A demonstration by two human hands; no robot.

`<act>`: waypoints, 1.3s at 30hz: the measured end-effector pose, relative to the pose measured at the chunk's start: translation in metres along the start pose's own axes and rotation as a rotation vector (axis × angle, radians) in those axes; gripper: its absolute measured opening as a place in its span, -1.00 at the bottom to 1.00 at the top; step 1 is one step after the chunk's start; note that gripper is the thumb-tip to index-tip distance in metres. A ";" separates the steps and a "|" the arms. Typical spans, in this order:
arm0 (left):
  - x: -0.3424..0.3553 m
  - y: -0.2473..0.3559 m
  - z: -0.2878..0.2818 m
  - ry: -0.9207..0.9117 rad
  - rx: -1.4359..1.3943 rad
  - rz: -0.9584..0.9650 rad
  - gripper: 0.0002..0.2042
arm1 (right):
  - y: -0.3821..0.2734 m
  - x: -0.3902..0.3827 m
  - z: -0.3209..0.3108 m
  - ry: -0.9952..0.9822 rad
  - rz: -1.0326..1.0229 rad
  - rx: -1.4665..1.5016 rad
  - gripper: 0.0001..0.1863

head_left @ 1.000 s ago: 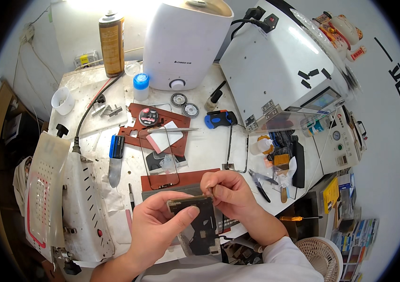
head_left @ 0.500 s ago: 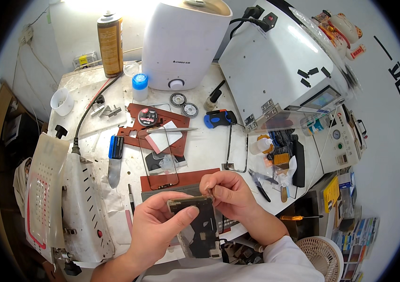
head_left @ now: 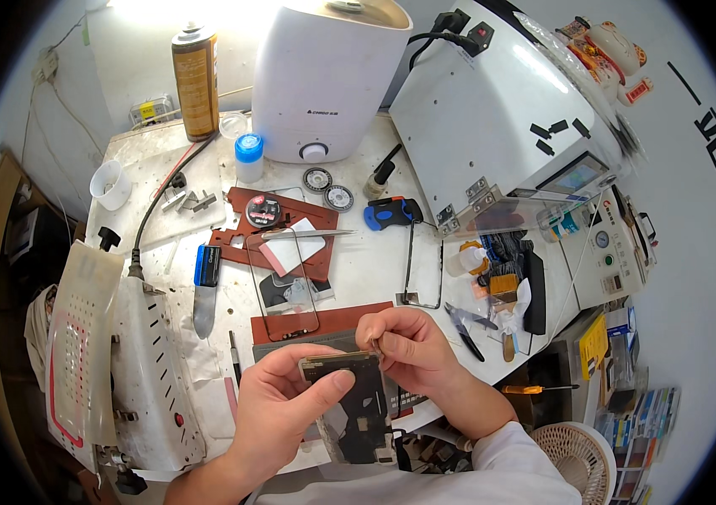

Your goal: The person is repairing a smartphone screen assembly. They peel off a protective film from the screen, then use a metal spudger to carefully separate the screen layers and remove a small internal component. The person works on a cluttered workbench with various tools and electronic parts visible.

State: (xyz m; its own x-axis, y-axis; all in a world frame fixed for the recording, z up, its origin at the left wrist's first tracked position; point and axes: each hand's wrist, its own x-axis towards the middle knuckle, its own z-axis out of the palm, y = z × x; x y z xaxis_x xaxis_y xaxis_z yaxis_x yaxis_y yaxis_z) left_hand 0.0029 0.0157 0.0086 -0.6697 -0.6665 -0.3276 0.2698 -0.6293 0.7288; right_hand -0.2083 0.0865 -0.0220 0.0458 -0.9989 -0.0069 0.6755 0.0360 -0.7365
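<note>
A dark, flat phone screen assembly [head_left: 356,421] is in my left hand [head_left: 295,391], thumb across its face and fingers behind its edge. Bare metal and flex parts show on the side turned up. Closed in a pinch, my right hand [head_left: 408,341] meets the upper right corner of the assembly. Whatever sits between those fingertips is too small to make out. Behind both hands lies a grey and reddish-brown mat [head_left: 324,324], partly covered by them. A thin frame [head_left: 282,290] rests just beyond, overlapping a brown plate [head_left: 324,263].
To the left stand a white perforated machine [head_left: 151,379] and a blue-handled scraper [head_left: 206,286]. Pliers [head_left: 465,332], a second thin black frame [head_left: 409,269] and a blue-black tool [head_left: 391,213] lie right. A humidifier [head_left: 324,93] and a large white machine [head_left: 484,126] stand at the back.
Both hands and the phone screen assembly keep almost the same pose. The view has shifted very slightly.
</note>
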 end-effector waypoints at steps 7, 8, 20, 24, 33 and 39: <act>0.000 0.000 0.000 0.004 -0.015 -0.007 -0.74 | 0.000 0.000 0.003 0.006 -0.005 0.017 -0.79; 0.000 -0.001 -0.001 0.003 -0.015 -0.007 -0.74 | 0.000 0.000 0.002 0.007 -0.004 0.017 -0.79; 0.000 -0.001 -0.001 -0.006 -0.062 -0.007 -0.73 | -0.001 0.001 0.004 0.001 -0.005 0.015 -0.80; 0.000 -0.001 -0.001 -0.009 -0.077 -0.005 -0.73 | -0.002 0.001 0.004 0.001 0.002 0.021 -0.80; 0.000 0.001 0.000 -0.023 -0.124 -0.004 -0.73 | -0.002 0.001 0.005 0.013 -0.003 0.015 -0.80; 0.000 0.001 0.001 -0.012 -0.142 0.003 -0.73 | -0.003 0.002 0.009 0.022 0.004 0.017 -0.81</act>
State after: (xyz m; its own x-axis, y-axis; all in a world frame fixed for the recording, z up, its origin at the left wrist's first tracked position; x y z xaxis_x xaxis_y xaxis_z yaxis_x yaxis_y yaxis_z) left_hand 0.0024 0.0158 0.0100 -0.6771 -0.6637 -0.3178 0.3659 -0.6784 0.6372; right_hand -0.2037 0.0846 -0.0134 0.0322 -0.9992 -0.0249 0.6880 0.0402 -0.7246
